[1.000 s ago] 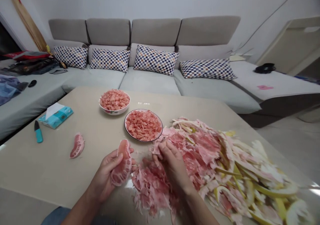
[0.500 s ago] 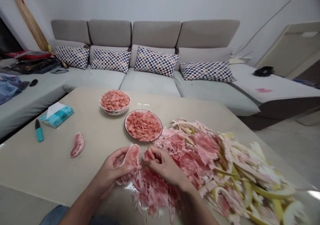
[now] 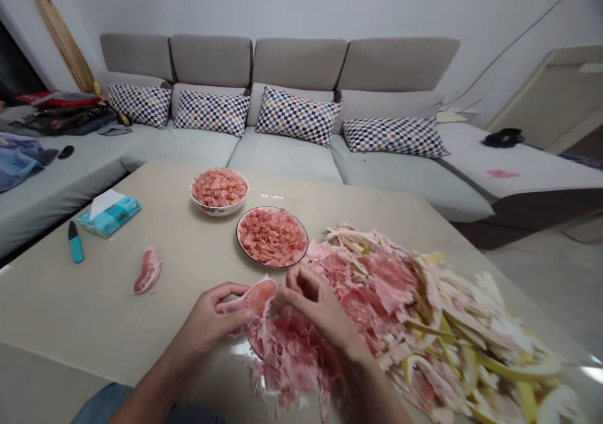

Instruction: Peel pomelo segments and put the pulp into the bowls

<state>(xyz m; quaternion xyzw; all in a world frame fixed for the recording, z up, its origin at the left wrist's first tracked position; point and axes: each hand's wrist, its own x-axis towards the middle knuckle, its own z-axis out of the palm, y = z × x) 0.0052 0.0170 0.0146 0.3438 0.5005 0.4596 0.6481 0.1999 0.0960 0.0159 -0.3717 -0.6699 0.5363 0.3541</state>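
My left grip holds the pomelo segment, which slants up toward my curled right grip; I can't tell if that one touches it.

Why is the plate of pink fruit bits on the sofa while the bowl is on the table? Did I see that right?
Not quite: the plate is on the table, not on the sofa, as the head view shows. The bowl is on the table, just as you said.

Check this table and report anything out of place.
A lone pomelo segment lies bare on the table, away from the pulp collected in the bowl and on the plate, so it looks stray.
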